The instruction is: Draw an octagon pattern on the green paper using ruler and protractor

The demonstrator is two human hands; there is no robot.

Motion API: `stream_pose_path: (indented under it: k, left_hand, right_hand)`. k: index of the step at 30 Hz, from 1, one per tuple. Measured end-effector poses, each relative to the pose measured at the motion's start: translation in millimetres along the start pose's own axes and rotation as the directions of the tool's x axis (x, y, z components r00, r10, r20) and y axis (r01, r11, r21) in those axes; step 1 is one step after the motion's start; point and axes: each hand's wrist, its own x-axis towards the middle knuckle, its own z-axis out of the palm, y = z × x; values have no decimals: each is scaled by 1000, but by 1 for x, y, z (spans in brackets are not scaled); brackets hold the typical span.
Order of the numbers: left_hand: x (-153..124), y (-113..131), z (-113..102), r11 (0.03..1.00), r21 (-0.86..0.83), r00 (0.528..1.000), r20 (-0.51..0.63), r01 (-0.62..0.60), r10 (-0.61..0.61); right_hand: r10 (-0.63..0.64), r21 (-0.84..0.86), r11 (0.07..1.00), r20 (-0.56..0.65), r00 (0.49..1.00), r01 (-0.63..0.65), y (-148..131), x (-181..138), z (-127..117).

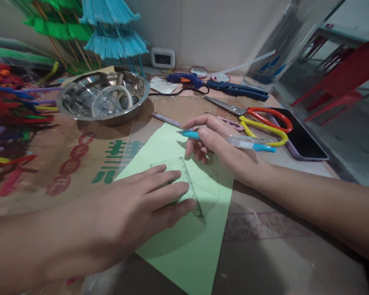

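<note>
A light green sheet of paper (184,254) lies slantwise on cardboard. Thin pencil lines forming a many-sided figure show on it. My left hand (147,196) rests flat, fingers spread, over a clear set square (194,196), pressing it to the paper; part of the set square is hidden under the fingers. Above the sheet's upper right, my right hand (217,143) grips a blue and clear mechanical pencil (240,142) between thumb and fingers. Its tip points left and is off the drawn lines.
Orange-and-yellow-handled scissors (249,116) and a phone (301,139) lie at right. Behind are a metal bowl (104,116), a glue gun (186,80), a small clock (162,58) and a clear container (270,61). Another pen (167,119) touches the sheet's top. Colourful pipe cleaners (12,123) crowd the left.
</note>
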Motion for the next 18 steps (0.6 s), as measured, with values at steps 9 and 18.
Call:
stream_pose_path:
  k: [9,18]
  left_hand:
    - [-1,0,0,999,-34,999,38,28,-26]
    - [-1,7,8,976,-103,981,-1,194,-195]
  right_hand:
    - [-4,-27,1000,-3,1000,4,-10,-3,0]
    - [-47,-276,961,-39,998,34,-12,-2,0]
